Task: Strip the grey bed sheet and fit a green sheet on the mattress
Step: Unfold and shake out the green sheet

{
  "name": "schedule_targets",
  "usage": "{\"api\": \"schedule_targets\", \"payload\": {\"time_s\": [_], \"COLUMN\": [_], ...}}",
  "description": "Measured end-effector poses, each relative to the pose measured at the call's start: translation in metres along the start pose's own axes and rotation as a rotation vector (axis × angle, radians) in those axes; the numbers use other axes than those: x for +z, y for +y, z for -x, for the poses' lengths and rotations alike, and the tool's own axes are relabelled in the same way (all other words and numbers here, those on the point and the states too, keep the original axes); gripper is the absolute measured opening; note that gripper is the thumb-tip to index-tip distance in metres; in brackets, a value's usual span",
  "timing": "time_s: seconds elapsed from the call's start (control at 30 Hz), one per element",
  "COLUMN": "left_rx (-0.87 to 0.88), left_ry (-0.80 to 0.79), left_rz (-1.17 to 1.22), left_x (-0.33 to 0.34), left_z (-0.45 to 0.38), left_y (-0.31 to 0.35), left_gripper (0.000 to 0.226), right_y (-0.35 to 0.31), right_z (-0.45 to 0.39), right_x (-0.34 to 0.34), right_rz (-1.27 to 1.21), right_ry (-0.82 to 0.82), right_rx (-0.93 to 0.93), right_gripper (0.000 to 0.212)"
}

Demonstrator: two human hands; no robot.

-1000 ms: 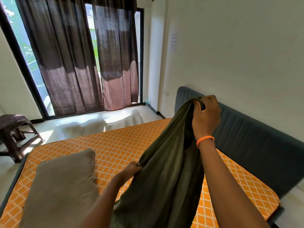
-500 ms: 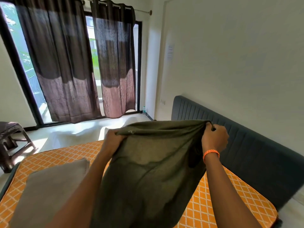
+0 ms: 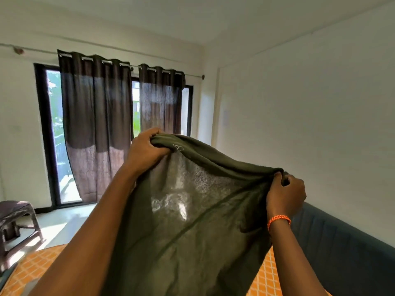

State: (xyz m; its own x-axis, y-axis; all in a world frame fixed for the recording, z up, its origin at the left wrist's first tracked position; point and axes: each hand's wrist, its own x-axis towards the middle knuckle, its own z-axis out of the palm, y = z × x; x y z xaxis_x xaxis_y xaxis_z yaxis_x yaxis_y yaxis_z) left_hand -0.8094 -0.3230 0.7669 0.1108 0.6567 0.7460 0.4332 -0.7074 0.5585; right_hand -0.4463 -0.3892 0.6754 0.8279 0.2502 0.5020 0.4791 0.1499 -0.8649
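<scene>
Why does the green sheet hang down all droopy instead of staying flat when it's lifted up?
The green sheet is probably very floppy: it sags between the left hand and right hand and hangs in folds. It seems thin and light, since window light shines through it. It likely won't slip easily, because both hands hold bunched edges.

No text, number or brand can be read. A small pale embroidered mark sits on the green sheet near its upper left edge; a pale paper on the right wall is too blurred to read.
</scene>
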Motion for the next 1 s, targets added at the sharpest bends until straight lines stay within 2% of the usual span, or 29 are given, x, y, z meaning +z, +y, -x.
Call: {"api": "schedule_targets", "payload": {"time_s": [0.1,0.2,0.33,0.43,0.7,0.83,0.93,1.0], "left_rx": [0.037,0.053,0.079,0.058,0.056,0.067,0.098,0.074], "left_ry": [-0.094,-0.108,-0.066,0.002,0.282,0.39,0.31,0.247], "left_rz": [0.051,0.082,0.058,0.033,0.154,0.152,0.19,0.169], "left_x": [-0.005,-0.008,-0.011,-0.011,-0.038,-0.06,-0.078,-0.085], "left_z": [-0.018,-0.029,-0.042,-0.051,-0.099,-0.119,-0.136,-0.14], "left_y": [0.016,0.033,0.051,0.071,0.113,0.137,0.151,0.151], "left_gripper": [0.027,0.037,0.016,0.019,0.032,0.036,0.038,0.032], "right_y": [-0.031,-0.062,-0.098,-0.121,-0.167,-0.203,-0.23,-0.24], "right_z": [-0.005,-0.005,-0.006,-0.007,-0.023,-0.043,-0.061,-0.072], "right_x": [0.009,0.017,0.03,0.035,0.036,0.026,0.019,0.019], "right_rz": [-0.008,-0.074,-0.216,-0.322,-0.343,-0.35,-0.339,-0.394], "right_ry": [-0.003,-0.047,-0.145,-0.186,-0.268,-0.148,-0.001,0.03], "right_rx": [-0.062,-0.132,-0.194,-0.179,-0.157,-0.151,-0.125,-0.146], "right_gripper": [0.029,0.023,0.022,0.034,0.037,0.04,0.045,0.047]}}
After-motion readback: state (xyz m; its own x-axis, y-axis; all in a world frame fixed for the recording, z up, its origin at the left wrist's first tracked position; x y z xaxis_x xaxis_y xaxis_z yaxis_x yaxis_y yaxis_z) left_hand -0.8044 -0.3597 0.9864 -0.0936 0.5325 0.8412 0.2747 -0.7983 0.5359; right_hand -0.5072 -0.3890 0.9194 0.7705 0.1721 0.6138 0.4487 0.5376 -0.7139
